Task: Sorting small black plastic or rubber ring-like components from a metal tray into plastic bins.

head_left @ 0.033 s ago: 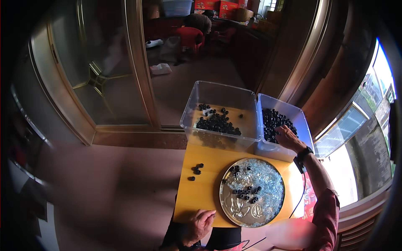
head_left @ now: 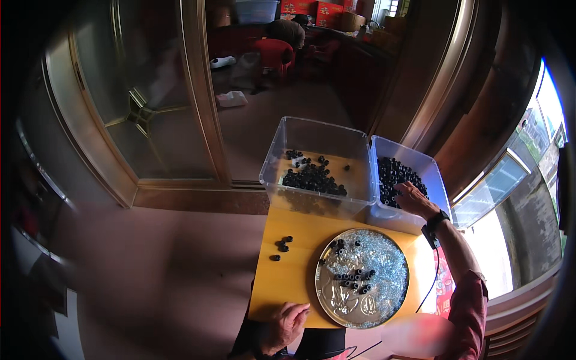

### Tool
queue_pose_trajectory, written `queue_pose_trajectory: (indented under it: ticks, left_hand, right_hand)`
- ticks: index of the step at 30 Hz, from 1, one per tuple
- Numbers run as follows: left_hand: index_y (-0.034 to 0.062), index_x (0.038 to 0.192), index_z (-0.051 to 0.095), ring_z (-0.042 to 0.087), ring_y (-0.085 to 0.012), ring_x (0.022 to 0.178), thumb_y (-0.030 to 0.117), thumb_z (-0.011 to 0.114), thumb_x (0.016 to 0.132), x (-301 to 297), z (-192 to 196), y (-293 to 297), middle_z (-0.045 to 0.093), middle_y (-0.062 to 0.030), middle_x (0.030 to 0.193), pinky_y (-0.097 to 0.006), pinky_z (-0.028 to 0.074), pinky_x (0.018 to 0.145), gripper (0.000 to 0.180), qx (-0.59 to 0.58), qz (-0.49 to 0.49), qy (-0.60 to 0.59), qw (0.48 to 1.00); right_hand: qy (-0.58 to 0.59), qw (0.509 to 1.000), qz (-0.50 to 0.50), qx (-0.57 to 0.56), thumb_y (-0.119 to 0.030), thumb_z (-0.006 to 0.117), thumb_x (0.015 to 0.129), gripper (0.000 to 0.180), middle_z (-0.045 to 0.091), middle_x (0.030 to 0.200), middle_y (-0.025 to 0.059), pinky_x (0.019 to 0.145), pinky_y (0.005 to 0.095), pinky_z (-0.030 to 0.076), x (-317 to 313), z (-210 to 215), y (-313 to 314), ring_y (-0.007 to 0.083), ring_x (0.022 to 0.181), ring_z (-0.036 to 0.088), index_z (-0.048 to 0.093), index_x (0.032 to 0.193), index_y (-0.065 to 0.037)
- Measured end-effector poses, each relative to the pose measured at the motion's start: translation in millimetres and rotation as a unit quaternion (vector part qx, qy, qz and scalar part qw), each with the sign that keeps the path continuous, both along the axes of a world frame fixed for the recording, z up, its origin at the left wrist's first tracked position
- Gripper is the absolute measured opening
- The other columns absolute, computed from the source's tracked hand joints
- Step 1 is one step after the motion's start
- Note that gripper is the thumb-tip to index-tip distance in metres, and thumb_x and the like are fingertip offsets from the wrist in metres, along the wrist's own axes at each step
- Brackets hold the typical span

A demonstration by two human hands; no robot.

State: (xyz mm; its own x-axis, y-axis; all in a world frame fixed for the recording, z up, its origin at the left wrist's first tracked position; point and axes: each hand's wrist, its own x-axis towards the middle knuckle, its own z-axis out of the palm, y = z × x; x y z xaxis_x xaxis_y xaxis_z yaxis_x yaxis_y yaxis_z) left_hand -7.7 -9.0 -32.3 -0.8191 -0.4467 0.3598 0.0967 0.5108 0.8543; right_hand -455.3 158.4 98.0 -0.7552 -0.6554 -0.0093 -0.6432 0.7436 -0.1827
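Observation:
My right hand (head_left: 413,199) reaches into the blue-tinted clear bin (head_left: 442,178), its bent fingers closed down among many small black ring-shaped pieces (head_left: 393,172). Its fingertips are partly lost against them, so what they hold is unclear. My left hand (head_left: 290,324) rests at the near edge of the yellow table (head_left: 270,298), fingers curled together; anything in them is too small to name. Between the hands lies a round metal tray (head_left: 327,300) with tiny clear-blue beads (head_left: 384,261) spread over its far and right parts. Several black pieces (head_left: 354,278) sit mid-tray, others near its upper left rim.
A larger clear bin (head_left: 273,147) with a heap of black pieces (head_left: 315,180) stands left of the blue-tinted one. Several loose black pieces (head_left: 283,244) lie at the table's left. A dark cable (head_left: 428,294) hangs on the right. Beyond a glass door (head_left: 150,90), a person (head_left: 287,31) bends by a red chair (head_left: 275,51).

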Motion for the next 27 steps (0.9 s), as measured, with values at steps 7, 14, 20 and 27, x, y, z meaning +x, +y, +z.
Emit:
queue_pose_trajectory:
  ticks: [7, 14, 20, 27]
  left_hand:
    - [0.0038, 0.105, 0.068, 0.069, -0.0255, 0.08, 0.007, 0.072, 0.088, 0, 18, -4, 0.068, -0.0107, 0.092, -0.034, 0.056, 0.069, 0.018, -0.025, -0.014, -0.044, 0.999]
    - [0.0053, 0.106, 0.069, 0.068, -0.0237, 0.081, 0.006, 0.073, 0.086, -3, 12, 0, 0.068, -0.0093, 0.093, -0.033, 0.056, 0.069, 0.02, -0.023, -0.025, -0.045, 0.998]
    - [0.002, 0.112, 0.067, 0.07, -0.0346, 0.092, 0.03, 0.078, 0.079, 2, 4, 5, 0.07, -0.0182, 0.101, -0.037, 0.057, 0.078, 0.045, -0.02, 0.019, -0.094, 0.995]
    - [0.0056, 0.104, 0.07, 0.068, -0.0231, 0.079, 0.007, 0.074, 0.086, -7, 15, 1, 0.068, -0.0082, 0.091, -0.032, 0.056, 0.069, 0.019, -0.039, 0.007, -0.059, 0.998]
  right_hand:
    - [-0.035, 0.997, -0.032, 0.057, -0.044, 0.067, 0.085, 0.077, 0.04, 0.141, 0.023, 0.11, 0.0489, 0.038, -14, -16, -20, 0.0421, 0.131, 0.044, 0.04, 0.146, -0.004]
    - [-0.021, 0.997, -0.07, 0.039, -0.047, 0.071, 0.08, 0.094, 0.028, 0.152, 0.026, 0.111, 0.0589, 0.033, -49, -38, -15, 0.0497, 0.139, 0.028, 0.026, 0.153, -0.008]
    - [-0.076, 0.996, -0.047, 0.027, -0.047, 0.074, 0.076, 0.088, 0.041, 0.135, 0.0235, 0.106, 0.0534, 0.039, -46, -34, -20, 0.0448, 0.126, 0.043, 0.036, 0.145, -0.007]
    - [-0.106, 0.994, -0.006, 0.03, -0.053, 0.08, 0.07, 0.1, 0.044, 0.131, 0.0232, 0.102, 0.0506, 0.043, -46, -47, -12, 0.0441, 0.122, 0.048, 0.037, 0.146, -0.006]
